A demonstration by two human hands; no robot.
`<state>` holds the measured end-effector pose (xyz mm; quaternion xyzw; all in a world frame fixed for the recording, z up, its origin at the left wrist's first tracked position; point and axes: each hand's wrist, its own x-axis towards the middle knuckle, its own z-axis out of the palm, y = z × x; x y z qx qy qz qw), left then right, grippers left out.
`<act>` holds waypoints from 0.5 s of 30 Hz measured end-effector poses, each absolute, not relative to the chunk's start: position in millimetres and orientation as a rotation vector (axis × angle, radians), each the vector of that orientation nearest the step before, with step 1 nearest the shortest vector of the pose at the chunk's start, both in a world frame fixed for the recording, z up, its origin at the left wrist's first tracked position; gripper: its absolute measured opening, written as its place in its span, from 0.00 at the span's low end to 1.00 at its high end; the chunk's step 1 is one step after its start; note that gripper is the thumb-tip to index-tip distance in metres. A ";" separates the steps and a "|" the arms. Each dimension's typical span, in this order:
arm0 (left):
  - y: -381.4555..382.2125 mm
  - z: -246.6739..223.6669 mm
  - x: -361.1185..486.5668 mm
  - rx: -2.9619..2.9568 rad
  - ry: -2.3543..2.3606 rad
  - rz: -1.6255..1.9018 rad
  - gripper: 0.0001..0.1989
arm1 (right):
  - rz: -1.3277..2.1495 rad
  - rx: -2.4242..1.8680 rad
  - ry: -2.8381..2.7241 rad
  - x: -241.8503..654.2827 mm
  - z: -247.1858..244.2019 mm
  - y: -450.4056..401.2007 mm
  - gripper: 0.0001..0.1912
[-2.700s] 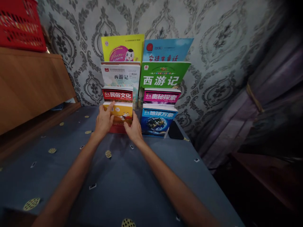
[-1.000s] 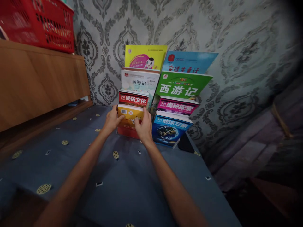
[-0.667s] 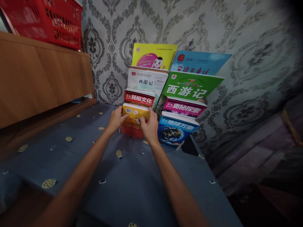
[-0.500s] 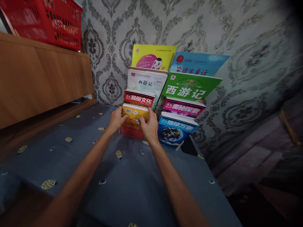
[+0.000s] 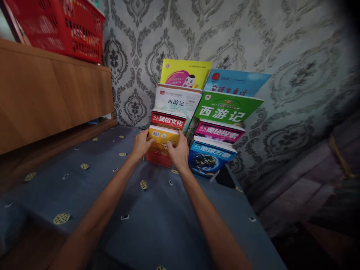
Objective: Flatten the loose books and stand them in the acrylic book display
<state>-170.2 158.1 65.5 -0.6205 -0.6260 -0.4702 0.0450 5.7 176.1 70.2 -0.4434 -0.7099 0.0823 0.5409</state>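
Both my hands grip a yellow and red book (image 5: 160, 148) standing upright at the front of the left row. My left hand (image 5: 142, 144) is on its left edge, my right hand (image 5: 179, 150) on its right edge, thumbs on the cover. Close behind it stand a red book (image 5: 168, 120), a white book (image 5: 177, 100) and a yellow-green book (image 5: 187, 73). The right row holds a blue globe book (image 5: 208, 159), a magenta book (image 5: 219, 132), a green book (image 5: 227, 108) and a light blue book (image 5: 239, 80).
The rows stand on a dark blue patterned cloth (image 5: 152, 210) against a wallpapered wall (image 5: 135, 105). A black flat object (image 5: 225, 177) lies right of the globe book. At the left, a red basket (image 5: 70, 32) sits on a wooden cabinet (image 5: 56, 97).
The view has shifted slightly, so the books appear a little lower and further right. Both hands keep their hold on the yellow and red book.
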 end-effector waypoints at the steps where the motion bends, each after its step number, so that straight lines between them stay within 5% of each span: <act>1: 158.3 65.2 -170.6 -1.901 -1.907 -1.442 0.19 | 0.190 -1.059 -1.688 4.9 70.4 175.8 0.34; 10: 152.8 43.0 -172.6 -1.922 -1.917 -1.433 0.19 | 0.247 -1.058 -1.683 2.5 35.0 163.2 0.45; 15: 145.1 29.0 -177.0 -1.971 -1.921 -1.396 0.16 | 0.239 -1.241 -1.770 10.4 5.8 156.5 0.40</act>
